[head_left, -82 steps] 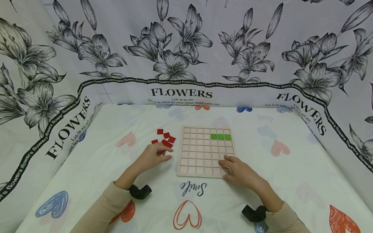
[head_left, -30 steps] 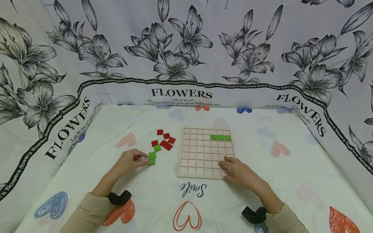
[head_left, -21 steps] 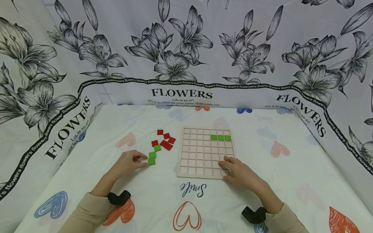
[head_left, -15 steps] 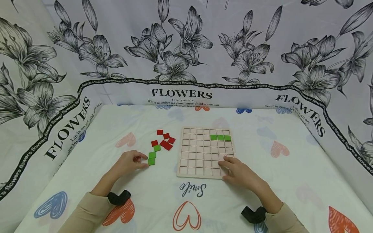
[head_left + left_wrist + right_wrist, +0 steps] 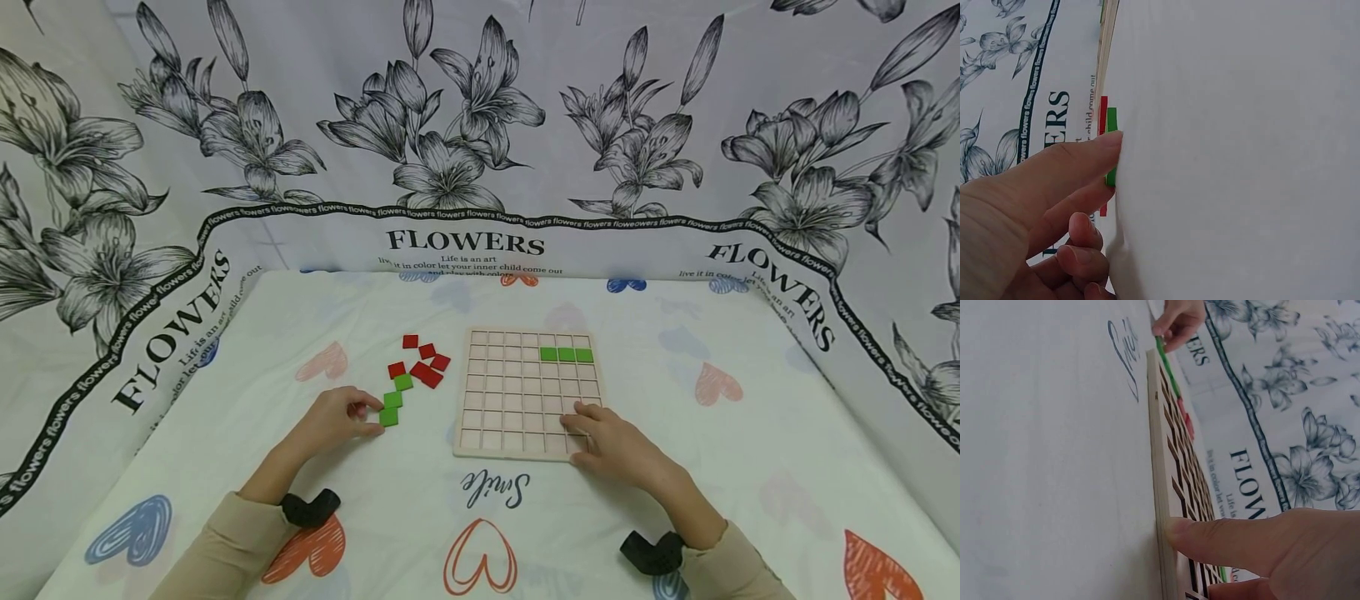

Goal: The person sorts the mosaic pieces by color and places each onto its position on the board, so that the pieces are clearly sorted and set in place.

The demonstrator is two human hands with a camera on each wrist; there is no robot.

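My left hand (image 5: 335, 418) has thumb and index finger at opposite edges of the nearest green square tile (image 5: 388, 417), pinching it on the cloth. Its other fingers are curled in, as the left wrist view shows. Two more green tiles (image 5: 393, 400) run on from it, touching corner to edge. Several red square tiles (image 5: 427, 375) lie just beyond. To the right is a pale wooden grid board (image 5: 491, 400), with three green tiles (image 5: 566, 355) side by side in its second row from the far edge. My right hand (image 5: 618, 440) rests on the board's near right corner, thumb (image 5: 1210, 540) at the edge.
A white cloth (image 5: 750, 467) printed with hearts and the word Smile covers the table. Behind it and at both sides hangs a flower-printed curtain (image 5: 480, 125). Black bands with a camera-like block (image 5: 651, 552) sit at both wrists.
My left hand has come back left and nearer from over the loose tiles, uncovering the green ones. Lately the nearest green tile has parted slightly from its neighbour. My right hand stays put.
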